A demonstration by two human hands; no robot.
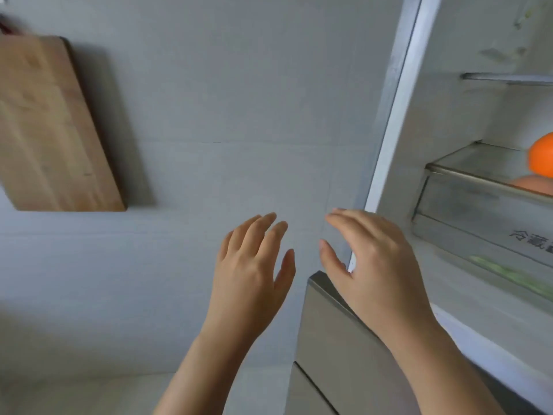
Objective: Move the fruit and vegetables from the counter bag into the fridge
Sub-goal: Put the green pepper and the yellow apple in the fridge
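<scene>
a: reporting hand state. the left hand (251, 265) is hovering at 6 o'clock in front of the wall (224, 100), fingers straight and spread, holding nothing. the right hand (380, 271) is hanging just beside it toward 4 o'clock, fingers loosely bent, thumb apart, also holding nothing.

b: confirming. where is the produce sitting?

a: an orange (541, 158) is resting at the clear bin (478, 205) of the fridge (443, 115) at 3 o'clock. i cannot tell whether it is sitting in the bin or on its cover. a paler orange shape is showing under it, either a second fruit or a reflection. something green (508, 277) is lying lower, behind the bin front, toward 4 o'clock. the counter bag is not showing from here. only a strip of counter (74, 393) is showing at 7 o'clock.

b: hazards from this position?

a: judging three. first, the right hand is hanging close over the top corner of the lower door (338, 339), so a quick swing toward the counter may be knocking the wrist on that corner. second, the cutting board (54, 124) is hanging flat against the wall at 10 o'clock, and a wide reach leftward may be knocking it loose. third, the fridge is standing open while both hands are empty, so cold is probably escaping.

b: noted. advising a slow turn toward the bag.
</scene>
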